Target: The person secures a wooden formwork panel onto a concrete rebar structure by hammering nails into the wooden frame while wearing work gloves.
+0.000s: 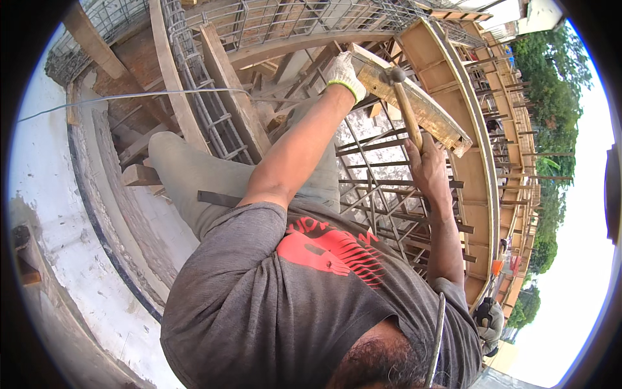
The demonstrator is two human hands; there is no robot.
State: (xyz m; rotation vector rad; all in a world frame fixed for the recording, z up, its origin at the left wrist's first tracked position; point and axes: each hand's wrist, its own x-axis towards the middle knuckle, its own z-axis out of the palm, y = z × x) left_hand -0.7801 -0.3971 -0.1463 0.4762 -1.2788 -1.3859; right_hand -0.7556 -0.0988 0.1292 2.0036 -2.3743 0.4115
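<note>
My left hand (342,73), in a pale knitted glove, is closed around the upper left end of a weathered wooden board (431,117). The board slants down to the right, its long edge rough and stained. A hammer (408,107) with a wooden handle is gripped low on that handle by my bare right hand (429,167). Its rounded metal head overlaps the board's upper face in this view; whether the two touch I cannot tell. Some fingers of each hand are hidden.
Rebar cages (207,97) run between timber beams (233,91) at the left. Curved plywood formwork (476,188) rises on the right, with crossing poles (376,175) below my arms. A thin wire (129,97) spans the left side. Another person (490,323) is at the lower right.
</note>
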